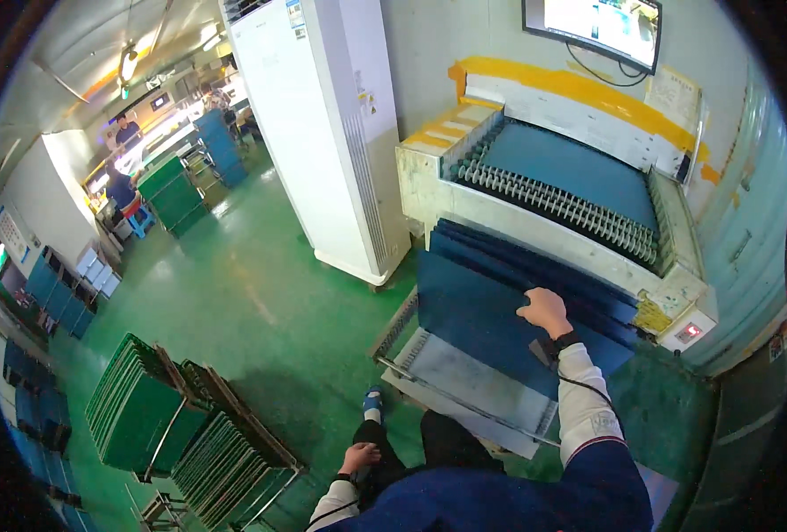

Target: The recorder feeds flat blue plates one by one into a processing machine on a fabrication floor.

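My right hand [546, 312] is closed at the upper edge of the front dark blue flat panel [473, 301], its fingers bent over that edge. Several more dark blue panels [535, 266] lean close together behind it. They stand in a metal rack [393, 332] with a pale grey, toothed base [464, 363]. Low by my thigh, my left hand [361, 457] hangs with its fingers curled in and nothing visible in them.
Beyond the rack stands a conveyor machine [420, 168] with a row of rollers and a blue panel [571, 168] lying on it. A tall white cabinet unit [314, 115] rises left of it. Racks of green panels [136, 408] stand at the lower left. People sit at far benches.
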{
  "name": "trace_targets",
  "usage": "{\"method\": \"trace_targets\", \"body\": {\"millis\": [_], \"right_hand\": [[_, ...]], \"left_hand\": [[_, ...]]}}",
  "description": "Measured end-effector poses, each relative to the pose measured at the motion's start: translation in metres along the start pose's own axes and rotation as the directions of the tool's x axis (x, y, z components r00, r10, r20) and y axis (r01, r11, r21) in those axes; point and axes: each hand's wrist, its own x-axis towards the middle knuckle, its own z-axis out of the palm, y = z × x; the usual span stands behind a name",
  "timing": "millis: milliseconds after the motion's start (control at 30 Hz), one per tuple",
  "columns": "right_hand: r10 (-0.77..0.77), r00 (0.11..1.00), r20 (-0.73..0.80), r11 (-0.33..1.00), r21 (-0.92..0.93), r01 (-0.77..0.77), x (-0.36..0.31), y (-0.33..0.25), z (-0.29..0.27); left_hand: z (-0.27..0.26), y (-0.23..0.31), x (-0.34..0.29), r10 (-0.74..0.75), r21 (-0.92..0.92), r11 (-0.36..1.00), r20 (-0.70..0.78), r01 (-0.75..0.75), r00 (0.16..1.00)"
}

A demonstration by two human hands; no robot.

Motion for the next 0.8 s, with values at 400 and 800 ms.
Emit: {"method": "trace_targets", "body": {"millis": [400,800], "right_hand": [[0.04,0.997,0.064,0.999,-0.023,-0.039,0.002,0.0,-0.005],[0.027,0.999,0.036,0.999,-0.02,-0.026,0.003,0.0,-0.003]], "left_hand": [[0.002,-0.002,0.006,-0.033,0.005,0.999,0.0,0.033,0.999],[-0.004,-0.004,0.008,-0.067,-0.071,0.995,0.03,0.069,0.997]]}}
